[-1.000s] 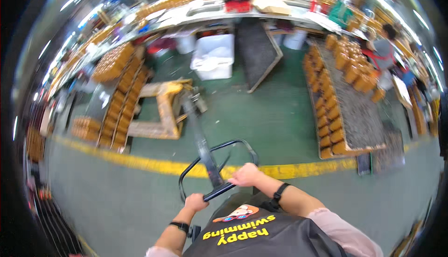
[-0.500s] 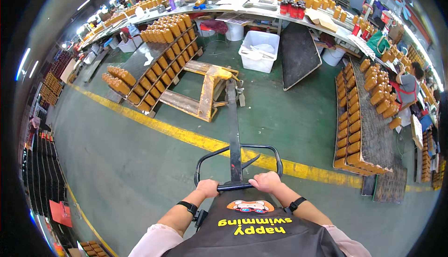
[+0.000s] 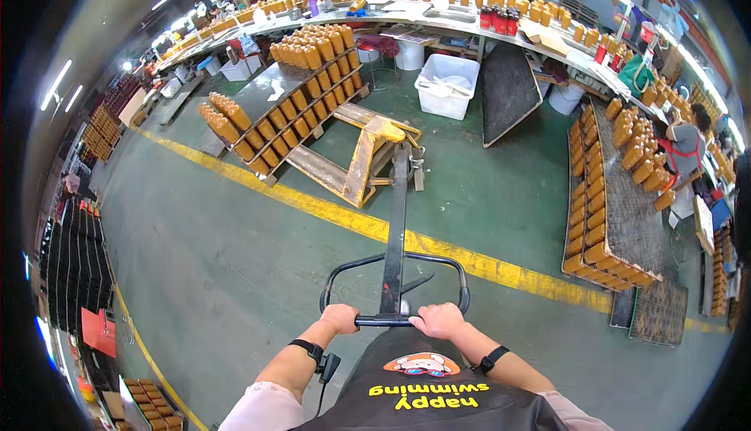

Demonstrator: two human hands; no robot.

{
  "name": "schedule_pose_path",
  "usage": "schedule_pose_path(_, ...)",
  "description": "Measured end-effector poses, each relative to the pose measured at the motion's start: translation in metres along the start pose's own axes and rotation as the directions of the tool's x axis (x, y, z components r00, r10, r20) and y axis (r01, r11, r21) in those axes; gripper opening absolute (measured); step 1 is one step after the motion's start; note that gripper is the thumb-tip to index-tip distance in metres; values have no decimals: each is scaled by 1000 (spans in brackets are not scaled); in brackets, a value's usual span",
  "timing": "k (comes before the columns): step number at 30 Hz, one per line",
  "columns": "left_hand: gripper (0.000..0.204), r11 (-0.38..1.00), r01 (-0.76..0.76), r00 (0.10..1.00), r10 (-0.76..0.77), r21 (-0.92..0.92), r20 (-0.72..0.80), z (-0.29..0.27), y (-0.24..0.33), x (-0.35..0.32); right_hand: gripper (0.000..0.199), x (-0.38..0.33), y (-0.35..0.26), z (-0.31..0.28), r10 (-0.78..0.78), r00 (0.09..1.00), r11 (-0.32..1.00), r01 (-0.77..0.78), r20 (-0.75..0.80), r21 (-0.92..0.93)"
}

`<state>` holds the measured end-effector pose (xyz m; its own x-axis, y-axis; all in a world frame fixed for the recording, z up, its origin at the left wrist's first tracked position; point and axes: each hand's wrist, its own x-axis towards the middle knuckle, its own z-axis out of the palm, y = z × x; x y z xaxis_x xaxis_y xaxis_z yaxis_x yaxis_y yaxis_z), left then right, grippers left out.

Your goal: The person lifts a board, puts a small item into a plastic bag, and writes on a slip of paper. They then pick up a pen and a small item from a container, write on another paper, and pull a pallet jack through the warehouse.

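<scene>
Both my hands grip the near bar of the black loop handle of a yellow pallet jack. On the bar's left end my left hand is closed. My right hand is wrapped round its right end, beside the long black shaft. Ahead and to the left, the jack's body meets a pallet stacked with brown jars in layers, dark boards between and on top of them. The forks are hidden beneath that load.
A yellow line crosses the green floor under the shaft. Beyond the jack stand a white plastic bin and a leaning dark board. More stacked jars are at right, near a seated person. A long worktable curves behind.
The jack and the jar stack have shifted right in my view, and the shaft now slants more, its near end to the left. Both hands keep their grip.
</scene>
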<state>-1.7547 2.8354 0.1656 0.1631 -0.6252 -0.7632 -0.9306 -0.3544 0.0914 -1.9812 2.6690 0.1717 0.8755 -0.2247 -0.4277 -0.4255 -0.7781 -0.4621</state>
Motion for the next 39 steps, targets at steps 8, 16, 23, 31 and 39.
schedule_pose_path(8, 26, 999, -41, 999, 41, -26, -25, 23, 24, -5, 54, -31, 8, 11, -8, 999, 1000, 8, 35, -12)
schedule_pose_path(16, 25, 998, -50, 997, 49, -28, -55, 37, 44, -23, 43, -67, 5, 31, -40, 999, 998, 40, -2, -51)
schedule_pose_path(23, 27, 998, -29, 999, 27, -48, -31, 52, 55, -39, 37, -80, 3, 42, -38, 995, 995, 47, 95, -91)
schedule_pose_path(31, 23, 997, -7, 995, 0, -74, -98, 67, 70, -62, 35, -91, 3, 48, -78, 989, 986, 95, 123, -139)
schedule_pose_path(39, 22, 994, 30, 991, -44, -107, -127, 74, 106, -89, 29, -123, 11, 55, -78, 997, 983, 82, 28, -166)
